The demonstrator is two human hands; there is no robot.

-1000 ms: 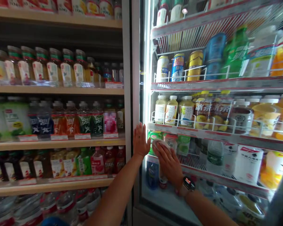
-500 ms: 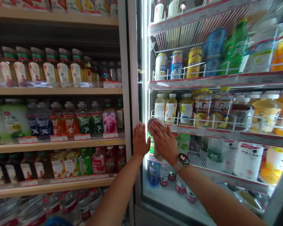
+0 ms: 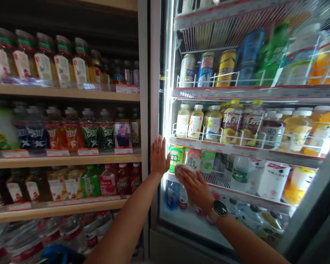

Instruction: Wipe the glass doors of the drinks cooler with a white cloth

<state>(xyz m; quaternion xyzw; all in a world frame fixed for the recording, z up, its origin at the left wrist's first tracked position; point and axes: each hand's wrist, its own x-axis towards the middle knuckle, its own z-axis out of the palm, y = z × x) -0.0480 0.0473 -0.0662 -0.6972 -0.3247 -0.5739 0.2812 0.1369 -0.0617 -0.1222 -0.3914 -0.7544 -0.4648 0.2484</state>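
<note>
My left hand point(image 3: 159, 157) lies flat with spread fingers on the left frame point(image 3: 156, 66) of the glass-door drinks fridge. To its right, my right hand point(image 3: 194, 185) presses a pale cloth point(image 3: 180, 168) to the glass, fingers bent over it. A watch point(image 3: 219, 208) is on the right wrist. Behind the glass near this hand are a green drink carton point(image 3: 176, 156) and a reddish carton point(image 3: 193, 157), whose lower part is hidden by the cloth and hand.
Wooden shelves point(image 3: 93, 158) packed with bottled drinks stand to the left of the fridge. Inside the fridge, cans point(image 3: 206, 68) and tea bottles point(image 3: 196, 121) fill wire racks. A dark door edge point(image 3: 305, 220) runs along the lower right. Something blue point(image 3: 57, 253) shows at the bottom left.
My right hand has slid the cloth down the glass, from the tea bottles' rack to the carton level. My left hand stays on the frame. The view has shifted slightly.
</note>
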